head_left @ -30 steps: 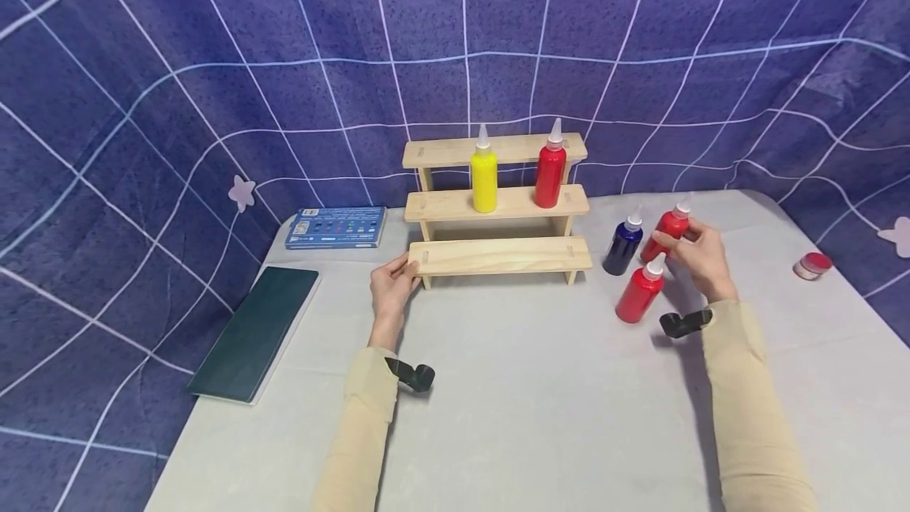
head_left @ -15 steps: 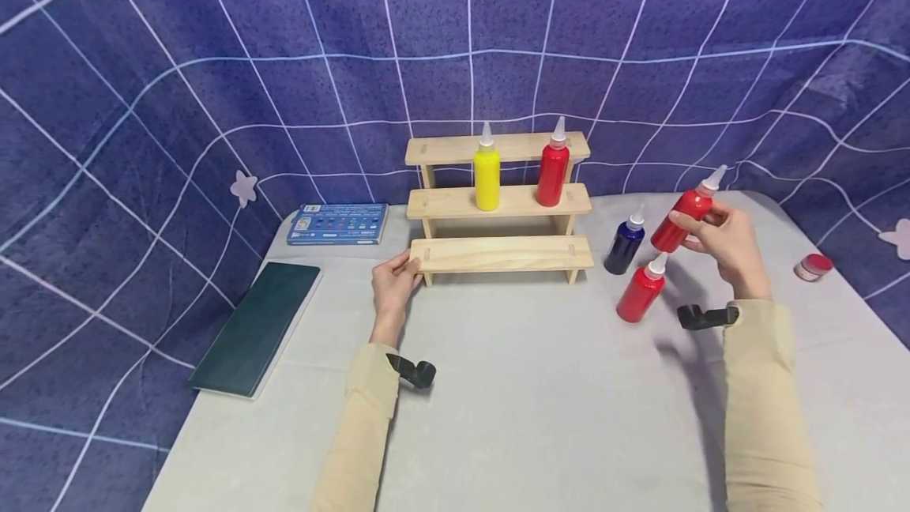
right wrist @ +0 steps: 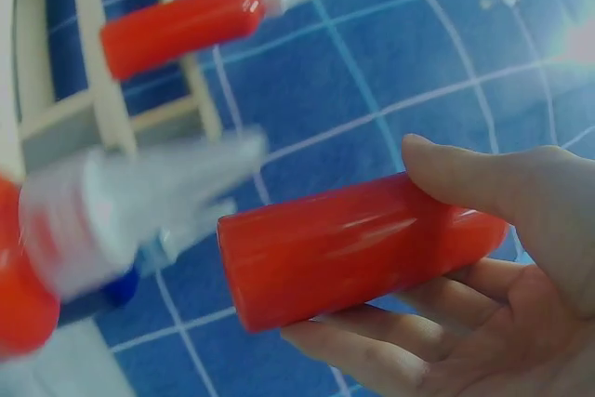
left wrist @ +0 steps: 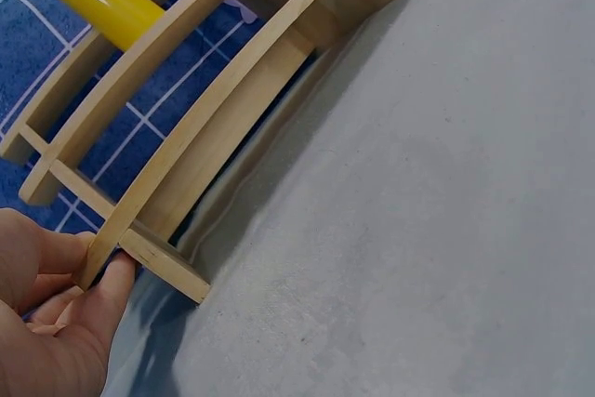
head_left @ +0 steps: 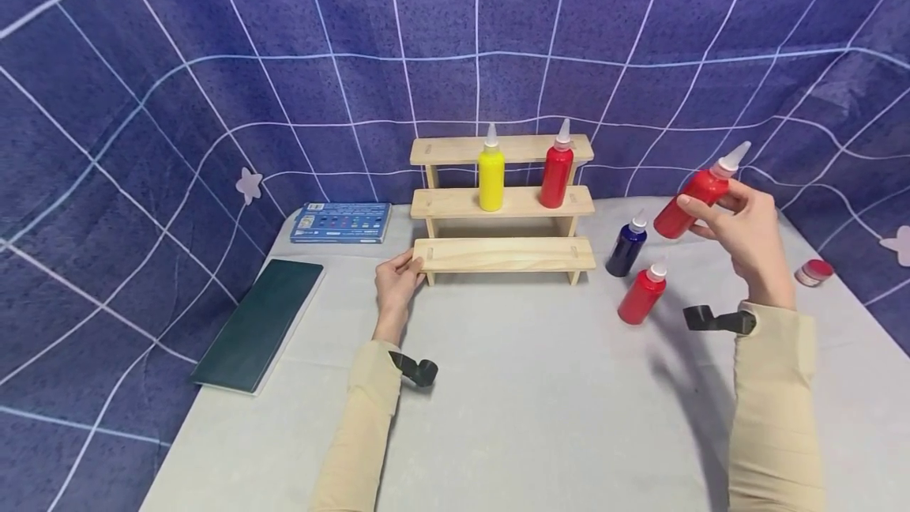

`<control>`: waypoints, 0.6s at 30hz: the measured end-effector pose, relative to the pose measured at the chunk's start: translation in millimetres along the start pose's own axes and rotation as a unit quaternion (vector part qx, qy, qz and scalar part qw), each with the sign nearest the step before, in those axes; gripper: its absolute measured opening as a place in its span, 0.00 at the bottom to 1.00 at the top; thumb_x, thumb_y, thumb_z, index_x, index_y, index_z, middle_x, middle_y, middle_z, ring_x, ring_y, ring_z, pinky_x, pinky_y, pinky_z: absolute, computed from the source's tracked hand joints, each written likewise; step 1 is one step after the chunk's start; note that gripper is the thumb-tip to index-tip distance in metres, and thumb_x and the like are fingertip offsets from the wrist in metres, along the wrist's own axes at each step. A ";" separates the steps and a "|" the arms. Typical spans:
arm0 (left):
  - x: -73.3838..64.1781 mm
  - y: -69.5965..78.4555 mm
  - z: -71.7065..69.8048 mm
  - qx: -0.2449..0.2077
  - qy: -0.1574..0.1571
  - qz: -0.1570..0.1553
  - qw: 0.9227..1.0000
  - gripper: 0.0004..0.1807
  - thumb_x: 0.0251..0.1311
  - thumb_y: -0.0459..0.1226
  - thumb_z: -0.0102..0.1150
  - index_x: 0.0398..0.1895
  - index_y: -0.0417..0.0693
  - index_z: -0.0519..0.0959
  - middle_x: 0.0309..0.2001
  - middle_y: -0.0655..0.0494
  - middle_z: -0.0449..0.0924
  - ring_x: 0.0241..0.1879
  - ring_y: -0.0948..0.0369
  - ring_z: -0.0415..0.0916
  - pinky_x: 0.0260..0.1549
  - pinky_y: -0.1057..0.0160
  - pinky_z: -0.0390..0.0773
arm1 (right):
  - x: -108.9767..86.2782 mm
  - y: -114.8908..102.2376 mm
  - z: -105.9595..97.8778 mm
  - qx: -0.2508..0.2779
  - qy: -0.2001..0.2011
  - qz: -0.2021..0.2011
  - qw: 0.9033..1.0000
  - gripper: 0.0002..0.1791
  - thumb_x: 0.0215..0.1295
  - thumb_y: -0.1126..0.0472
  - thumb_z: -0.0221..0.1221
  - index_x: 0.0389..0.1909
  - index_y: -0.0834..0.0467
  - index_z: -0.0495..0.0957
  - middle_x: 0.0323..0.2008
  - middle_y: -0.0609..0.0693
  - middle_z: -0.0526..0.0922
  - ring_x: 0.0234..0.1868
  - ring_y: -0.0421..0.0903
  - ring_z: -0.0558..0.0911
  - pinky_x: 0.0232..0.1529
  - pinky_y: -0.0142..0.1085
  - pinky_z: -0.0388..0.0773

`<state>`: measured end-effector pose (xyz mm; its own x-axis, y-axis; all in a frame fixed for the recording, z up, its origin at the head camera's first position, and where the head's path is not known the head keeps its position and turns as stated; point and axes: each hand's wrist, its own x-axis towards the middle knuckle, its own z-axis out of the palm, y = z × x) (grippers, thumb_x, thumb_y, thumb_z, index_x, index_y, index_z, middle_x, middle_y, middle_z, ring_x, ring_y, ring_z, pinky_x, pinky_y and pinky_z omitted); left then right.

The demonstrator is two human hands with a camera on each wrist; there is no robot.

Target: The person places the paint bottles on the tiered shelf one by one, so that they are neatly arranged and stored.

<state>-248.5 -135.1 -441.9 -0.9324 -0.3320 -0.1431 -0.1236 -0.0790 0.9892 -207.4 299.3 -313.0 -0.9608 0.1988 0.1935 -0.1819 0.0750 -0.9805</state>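
Observation:
A three-step wooden rack (head_left: 503,255) stands at the back of the table, and my left hand (head_left: 398,284) pinches the left end of its lowest step between thumb and fingers. On the middle step stand a yellow squeeze bottle (head_left: 490,180) and a red squeeze bottle (head_left: 557,178). My right hand (head_left: 753,231) grips another red squeeze bottle (right wrist: 344,253) by its body, lifted off the table and tilted, nozzle up to the right. Below and left of it, a dark blue bottle (head_left: 626,249) and a red bottle (head_left: 642,296) stand on the table.
A small red-lidded jar (head_left: 814,272) sits at the far right. At the left lie a blue box (head_left: 341,223) and a dark green notebook (head_left: 259,326). A blue gridded cloth (head_left: 455,38) hangs behind the white-covered table (head_left: 526,401).
My right hand has lifted the red bottle from behind the other bottles, up and to the right, tilting it further. My left hand stays on the rack.

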 end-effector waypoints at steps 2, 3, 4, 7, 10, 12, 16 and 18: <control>0.4 -0.1 0.5 -0.001 0.001 -0.001 1.000 0.20 0.66 0.28 0.57 0.60 0.33 0.75 0.55 0.35 0.78 0.54 0.48 0.79 0.47 0.66 0.84 | -1.3 -4.1 4.4 0.006 -0.005 -0.008 1.000 0.13 0.57 0.68 0.69 0.40 0.51 0.81 0.29 0.39 0.85 0.29 0.34 0.84 0.27 0.27 0.85; 0.6 -0.1 0.6 -0.002 0.001 0.000 1.000 0.20 0.65 0.28 0.57 0.60 0.33 0.74 0.55 0.35 0.78 0.54 0.48 0.78 0.47 0.66 0.84 | -2.1 -5.8 6.6 0.010 -0.009 -0.010 1.000 0.14 0.57 0.68 0.69 0.41 0.51 0.81 0.29 0.39 0.85 0.29 0.34 0.84 0.27 0.27 0.85; 0.6 -0.1 0.7 -0.003 0.001 -0.001 1.000 0.20 0.66 0.28 0.57 0.60 0.33 0.74 0.56 0.35 0.78 0.55 0.48 0.78 0.48 0.65 0.84 | -3.0 -7.2 8.9 0.009 -0.012 -0.012 1.000 0.14 0.57 0.68 0.69 0.41 0.51 0.81 0.29 0.39 0.85 0.29 0.34 0.84 0.28 0.27 0.85; -0.1 0.3 0.6 -0.002 0.000 -0.004 1.000 0.20 0.66 0.28 0.57 0.60 0.33 0.74 0.56 0.35 0.78 0.55 0.48 0.78 0.49 0.64 0.83 | -5.8 -9.8 16.2 0.001 -0.017 -0.017 1.000 0.14 0.57 0.69 0.69 0.41 0.50 0.82 0.29 0.38 0.85 0.30 0.34 0.85 0.28 0.27 0.85; -0.9 0.3 0.4 0.001 -0.003 -0.005 1.000 0.20 0.66 0.28 0.57 0.61 0.34 0.74 0.56 0.35 0.77 0.55 0.48 0.78 0.49 0.64 0.83 | -8.8 -12.0 24.9 -0.006 -0.022 -0.022 0.999 0.14 0.57 0.69 0.68 0.39 0.49 0.82 0.29 0.38 0.85 0.29 0.34 0.85 0.28 0.27 0.85; -0.7 -0.3 0.3 0.001 -0.005 -0.004 1.000 0.20 0.66 0.29 0.57 0.61 0.34 0.74 0.56 0.35 0.77 0.55 0.48 0.78 0.50 0.63 0.83 | -10.6 -13.9 31.0 -0.007 -0.028 -0.025 0.999 0.14 0.57 0.70 0.68 0.40 0.49 0.82 0.29 0.38 0.85 0.29 0.34 0.85 0.28 0.27 0.85; -1.0 -0.9 0.1 0.000 -0.006 -0.001 1.000 0.20 0.66 0.29 0.57 0.60 0.34 0.74 0.56 0.35 0.77 0.55 0.48 0.78 0.50 0.63 0.83 | -13.0 -18.5 43.7 -0.035 -0.048 -0.027 0.998 0.18 0.58 0.69 0.68 0.49 0.57 0.79 0.31 0.37 0.84 0.30 0.34 0.85 0.30 0.26 0.85; -1.5 -0.6 0.0 0.000 -0.004 0.001 1.000 0.20 0.66 0.29 0.57 0.60 0.34 0.75 0.56 0.35 0.78 0.55 0.48 0.78 0.49 0.64 0.83 | -13.7 -20.5 50.5 -0.052 -0.065 -0.022 0.996 0.22 0.59 0.68 0.67 0.54 0.62 0.75 0.32 0.36 0.84 0.31 0.32 0.84 0.32 0.25 0.85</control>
<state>-247.0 -134.6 -442.3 -0.9354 -0.3244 -0.1407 -0.1216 -0.0785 0.9895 -201.0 245.7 -297.3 -0.9728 0.0649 0.2224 -0.2074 0.1835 -0.9609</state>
